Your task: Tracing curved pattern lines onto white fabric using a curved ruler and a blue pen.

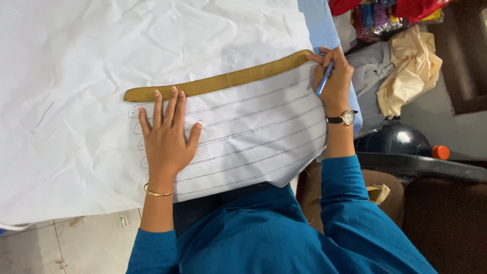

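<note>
- The left hand (166, 137) is lying flat with fingers spread wide on the white paper (76, 91), its fingertips just touching the lower edge of the curved tan strip (218, 81) and pinning it in place
- The right hand (335, 83) is gripping a blue pen (325, 78) in closed fingers, the tip sitting at the strip's right end – the far end from the left hand
- The strip is lying with its long axis running left to right across the sheet, bowing upward toward the right; the left hand is nearer its left end, the right hand is at the other
- Below the strip, several pencilled curves (253, 132) are repeating its outline down the paper, passing under and beside the left hand
- A gold bangle (158, 193) is showing on the left wrist, a wristwatch (347, 118) on the right
- Off the table to the right, cream cloth (411, 66) and a dark round object with an orange cap (440, 151) are lying well apart from the work – nothing is standing between pen and strip
</note>
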